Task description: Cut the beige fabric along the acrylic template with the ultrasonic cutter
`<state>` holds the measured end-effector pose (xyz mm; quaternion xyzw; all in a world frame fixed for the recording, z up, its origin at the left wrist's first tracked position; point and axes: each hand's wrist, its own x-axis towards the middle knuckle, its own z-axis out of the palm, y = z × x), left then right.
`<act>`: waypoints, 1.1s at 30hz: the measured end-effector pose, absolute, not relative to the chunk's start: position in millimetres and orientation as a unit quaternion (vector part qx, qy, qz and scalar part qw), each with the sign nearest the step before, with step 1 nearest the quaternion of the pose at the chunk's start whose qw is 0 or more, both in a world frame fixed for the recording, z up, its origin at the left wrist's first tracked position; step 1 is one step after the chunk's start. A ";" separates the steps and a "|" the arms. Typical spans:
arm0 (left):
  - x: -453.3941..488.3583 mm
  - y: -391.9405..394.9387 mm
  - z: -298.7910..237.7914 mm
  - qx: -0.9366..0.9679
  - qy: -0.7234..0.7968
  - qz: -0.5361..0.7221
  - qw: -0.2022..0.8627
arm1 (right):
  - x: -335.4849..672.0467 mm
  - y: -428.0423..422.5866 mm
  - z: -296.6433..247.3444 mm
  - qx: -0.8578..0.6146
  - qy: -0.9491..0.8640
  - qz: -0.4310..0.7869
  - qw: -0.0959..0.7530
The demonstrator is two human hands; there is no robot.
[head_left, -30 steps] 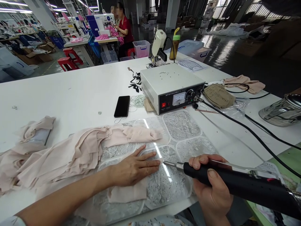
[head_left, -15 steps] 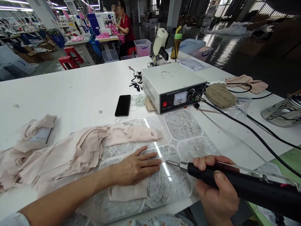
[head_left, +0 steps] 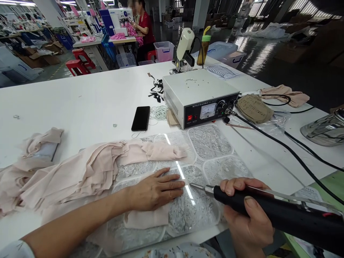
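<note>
My left hand (head_left: pixel 156 190) lies flat, fingers stretched out, over a pale pink fabric piece (head_left: pixel 146 218) on a clear, grey-patterned mat (head_left: pixel 193 215). My right hand (head_left: pixel 248 211) is wrapped round a black handheld ultrasonic welder (head_left: pixel 242 200). Its thin metal tip (head_left: pixel 197 186) points left and ends just beside my left fingertips. Whether the tip touches the mat, I cannot tell. Beyond my left hand a strip of pink fabric (head_left: pixel 163 150) lies across the mat, running into a heap of layered pieces (head_left: pixel 88 168) at the left.
A control box (head_left: pixel 200 96) with a dial and red switch stands behind the mat; a black cable (head_left: pixel 290 152) runs from its front. Nearby are a phone (head_left: pixel 141 118), cord (head_left: pixel 159 113), brown card pieces (head_left: pixel 254 109) and a glass jar (head_left: pixel 325 129). A co-worker (head_left: pixel 142 27) sits at a sewing machine.
Both hands and the welder hold almost the same place. The camera view has shifted slightly, so the background sits a little differently.
</note>
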<state>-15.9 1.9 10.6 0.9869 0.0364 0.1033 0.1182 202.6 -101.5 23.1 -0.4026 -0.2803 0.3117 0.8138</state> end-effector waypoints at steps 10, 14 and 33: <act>-16.9 1.3 6.2 0.984 0.042 0.116 0.125 | 201.3 -99.9 22.7 -0.380 -0.310 0.313 0.813; -16.8 1.3 4.9 0.985 0.042 0.116 0.122 | 200.4 -97.7 24.6 -0.379 -0.322 0.313 0.809; -18.1 1.2 1.5 0.981 0.043 0.127 0.138 | 203.0 -93.4 25.8 -0.373 -0.338 0.306 0.808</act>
